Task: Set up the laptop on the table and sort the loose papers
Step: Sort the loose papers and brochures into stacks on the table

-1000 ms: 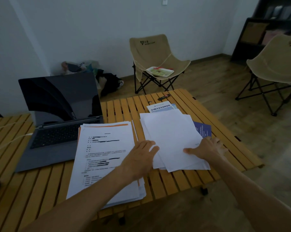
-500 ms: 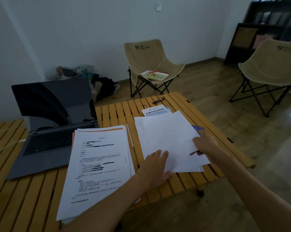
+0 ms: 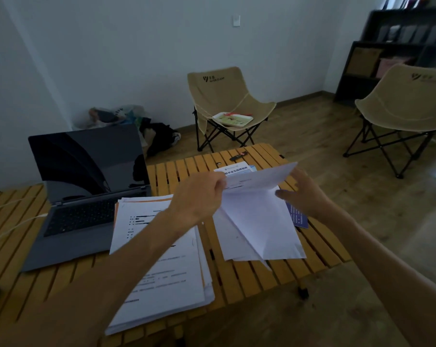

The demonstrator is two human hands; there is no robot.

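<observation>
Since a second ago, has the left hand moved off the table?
Yes. The left hand has risen from the table's near edge toward the far side, now pinching a lifted sheet above the right paper pile.

Open laptop (image 3: 86, 196) at table (image 3: 262, 279) left, printed stack (image 3: 162, 266) beside it, loose sheets (image 3: 259, 229) further right.

The left forearm (image 3: 146, 249) covers the middle of the printed stack (image 3: 162, 259), whose small text is unreadable. The lifted sheet (image 3: 259, 179) hides most of the blue-headed leaflet (image 3: 234, 170) behind it, and the white pile (image 3: 259, 231) hides all but a corner of the blue booklet (image 3: 298, 217). The laptop (image 3: 86, 194) screen is dark. The right-hand chair (image 3: 407, 101) is cut by the frame edge.
</observation>
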